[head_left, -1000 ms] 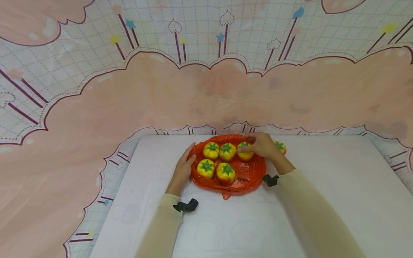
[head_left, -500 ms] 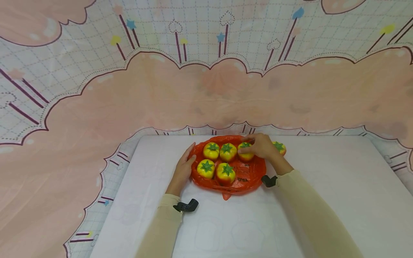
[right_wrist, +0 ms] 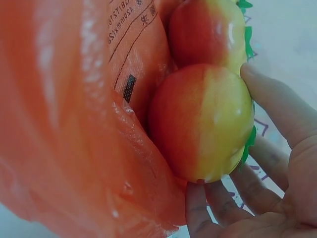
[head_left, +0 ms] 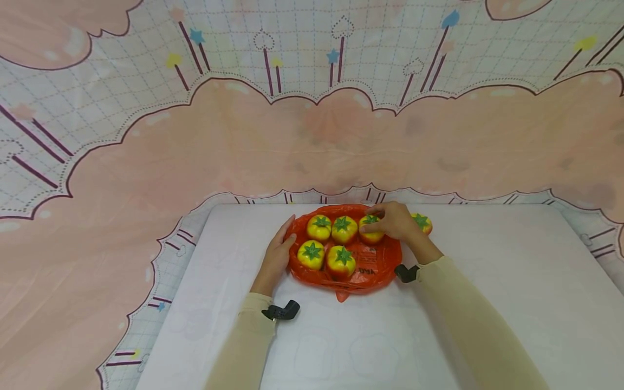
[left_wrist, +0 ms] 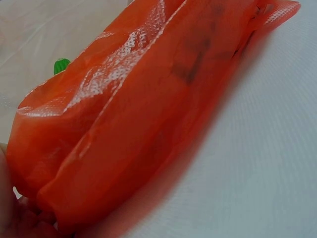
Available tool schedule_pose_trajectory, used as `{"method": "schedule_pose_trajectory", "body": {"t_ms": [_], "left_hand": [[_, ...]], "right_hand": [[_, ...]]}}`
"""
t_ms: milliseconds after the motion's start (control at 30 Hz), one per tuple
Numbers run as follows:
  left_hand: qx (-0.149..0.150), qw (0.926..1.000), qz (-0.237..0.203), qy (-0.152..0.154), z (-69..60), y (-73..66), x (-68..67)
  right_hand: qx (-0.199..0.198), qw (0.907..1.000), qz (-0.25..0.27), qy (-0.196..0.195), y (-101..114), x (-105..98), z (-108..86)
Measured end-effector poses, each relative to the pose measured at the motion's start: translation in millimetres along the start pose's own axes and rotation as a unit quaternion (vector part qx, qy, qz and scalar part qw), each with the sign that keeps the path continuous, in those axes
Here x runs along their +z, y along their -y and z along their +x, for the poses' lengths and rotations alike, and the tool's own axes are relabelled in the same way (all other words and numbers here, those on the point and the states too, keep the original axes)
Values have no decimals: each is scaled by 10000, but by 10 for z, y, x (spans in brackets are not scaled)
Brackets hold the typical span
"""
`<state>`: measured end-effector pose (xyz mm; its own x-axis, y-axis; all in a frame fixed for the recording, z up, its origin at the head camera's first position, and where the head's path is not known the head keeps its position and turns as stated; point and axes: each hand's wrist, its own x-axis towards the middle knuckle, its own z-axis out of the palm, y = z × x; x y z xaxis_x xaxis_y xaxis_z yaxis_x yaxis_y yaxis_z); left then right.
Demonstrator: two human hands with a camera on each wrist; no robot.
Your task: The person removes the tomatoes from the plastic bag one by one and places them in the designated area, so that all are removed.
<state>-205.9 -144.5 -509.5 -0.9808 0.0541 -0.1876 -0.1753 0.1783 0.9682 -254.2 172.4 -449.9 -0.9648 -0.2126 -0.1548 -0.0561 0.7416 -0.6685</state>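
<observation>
A red plastic bag [head_left: 380, 265] lies with its mouth spread wide on the white table, its rim rolled into an oval. Several yellow-and-red toy tomatoes [head_left: 319, 228] with green star-shaped tops sit inside it. My left hand [head_left: 277, 253] holds the bag's left rim, thumb on the inner side and fingers outside. At the back right of the bag, my right hand [head_left: 397, 221] grips one toy tomato [right_wrist: 200, 124] from above, thumb and fingers around it. In the right wrist view, that tomato touches a neighbouring tomato [right_wrist: 205, 34].
Another toy tomato [head_left: 422, 223] is on the table outside the bag, partly hidden behind the right wrist. The white table [head_left: 512, 271] reaches back to a patterned pink cloth [head_left: 292, 146]. Dark devices [head_left: 281, 310] are strapped to both wrists.
Hardly anything differs. The right wrist has shifted very slightly, while its hand stays on the same tomato. The left hand and the bag keep their places.
</observation>
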Motion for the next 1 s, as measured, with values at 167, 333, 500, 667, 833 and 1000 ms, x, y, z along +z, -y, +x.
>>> {"method": "schedule_pose_trajectory", "body": {"t_ms": [167, 333, 500, 667, 833, 1000], "left_hand": [[29, 10000, 18, 5, 6, -2, 2], [57, 10000, 28, -5, 12, 7, 2], [34, 9999, 94, -34, 6, 10, 3], [62, 10000, 43, -5, 4, 14, 4], [44, 10000, 54, -44, 4, 16, 5], [55, 10000, 22, -24, 10, 28, 3]], "right_hand": [[-51, 10000, -68, -20, -11, -3, 3], [-133, 9998, -104, -47, 0, -25, -17], [-170, 9998, -61, -25, 32, -52, -44], [-188, 9998, -82, -56, 50, -61, -66], [-259, 9995, -139, -122, 72, -75, -97], [-238, 9995, -173, -121, 80, -101, -123]]}}
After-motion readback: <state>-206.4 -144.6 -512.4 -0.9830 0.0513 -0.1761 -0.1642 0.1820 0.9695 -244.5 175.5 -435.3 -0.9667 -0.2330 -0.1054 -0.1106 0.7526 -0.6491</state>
